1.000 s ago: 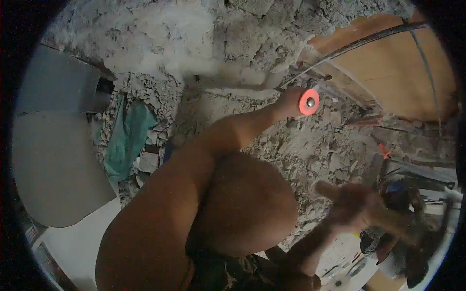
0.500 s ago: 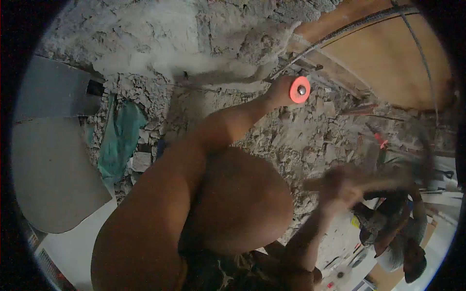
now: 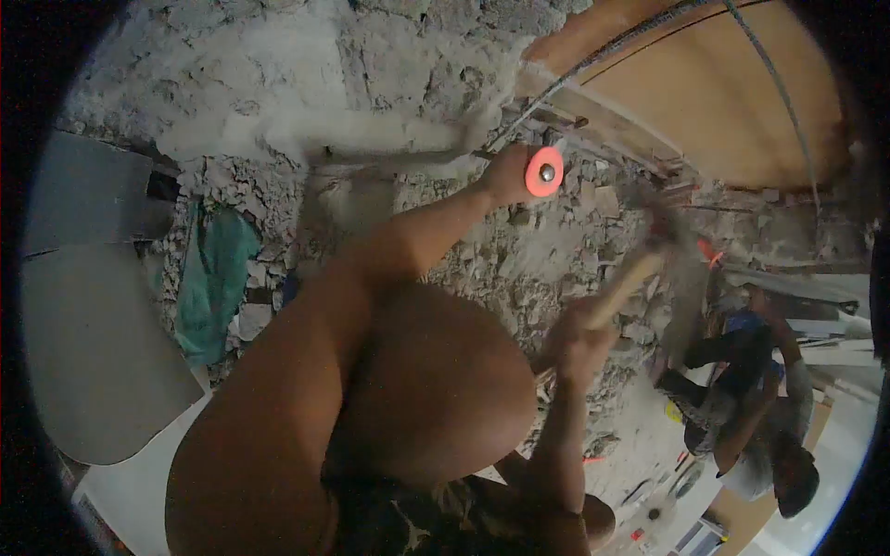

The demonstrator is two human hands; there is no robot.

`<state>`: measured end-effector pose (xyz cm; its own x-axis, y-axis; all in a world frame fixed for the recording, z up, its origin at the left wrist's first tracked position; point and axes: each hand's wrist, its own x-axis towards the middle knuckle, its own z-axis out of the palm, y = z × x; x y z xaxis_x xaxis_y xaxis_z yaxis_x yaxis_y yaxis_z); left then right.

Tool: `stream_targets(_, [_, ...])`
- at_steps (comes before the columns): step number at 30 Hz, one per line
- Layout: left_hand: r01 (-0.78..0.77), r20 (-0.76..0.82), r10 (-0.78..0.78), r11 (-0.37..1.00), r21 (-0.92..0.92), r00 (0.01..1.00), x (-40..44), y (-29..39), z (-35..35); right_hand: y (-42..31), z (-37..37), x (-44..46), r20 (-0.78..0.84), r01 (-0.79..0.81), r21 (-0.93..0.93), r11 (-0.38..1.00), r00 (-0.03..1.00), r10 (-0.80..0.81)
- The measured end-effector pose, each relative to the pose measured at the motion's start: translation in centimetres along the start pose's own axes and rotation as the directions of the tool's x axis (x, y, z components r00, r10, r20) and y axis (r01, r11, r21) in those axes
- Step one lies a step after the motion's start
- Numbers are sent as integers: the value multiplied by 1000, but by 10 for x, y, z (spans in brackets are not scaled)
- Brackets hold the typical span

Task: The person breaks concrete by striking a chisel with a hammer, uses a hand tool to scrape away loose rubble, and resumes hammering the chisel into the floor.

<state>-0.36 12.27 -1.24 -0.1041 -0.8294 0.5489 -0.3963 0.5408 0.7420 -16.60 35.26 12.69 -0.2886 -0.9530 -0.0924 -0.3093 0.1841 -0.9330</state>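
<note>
My left hand [image 3: 510, 176] is closed round a chisel [image 3: 547, 172], whose round orange-pink hand guard and shiny metal end face me. The chisel's far end is mostly hidden by the hand, close to the broken edge of the plastered wall [image 3: 399, 139]. Lower and to the right, my right hand [image 3: 579, 343] grips the pale wooden handle of a hammer [image 3: 635, 283]. The hammer slants up to the right, its dark head blurred by motion and apart from the chisel. My bent knee or thigh [image 3: 436, 380] fills the middle foreground.
Broken masonry and rubble [image 3: 505, 264] spread below the wall. A green sheet [image 3: 218, 278] and grey panels [image 3: 97, 352] lie at left. Dark cables [image 3: 774, 79] cross a brown board [image 3: 705, 102] at upper right. Another person [image 3: 751, 408] is crouched at right, near tools on the floor.
My right hand has moved left and up, and the hammer has swung from nearly level to a steep upward slant. The chisel stays in my left hand; the view has shifted slightly.
</note>
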Motion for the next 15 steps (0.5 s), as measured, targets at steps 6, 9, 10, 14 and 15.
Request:
stream_targets(6, [4, 22, -2, 995, -104, 1000, -1, 5, 1, -162, -49, 20, -224, 717, 346, 606, 690, -689])
stream_targets(9, [11, 12, -10, 992, -122, 1000, -2, 7, -2, -97, -25, 19, -270, 618, 339, 710, 786, -556])
stream_targets(10, [16, 15, -15, 992, -126, 1000, -4, 12, -4, -32, -5, 18, -161, 467, 171, 867, 882, -443])
stream_targets(14, [-25, 90, 38, 990, -135, 995, 20, 5, -12, 126, 32, 33, 152, -42, -224, 974, 985, 78])
stream_targets(15, [-26, 15, 27, 996, -80, 1000, 16, 3, -12, 98, 28, 27, 134, -46, -215, 976, 988, 76])
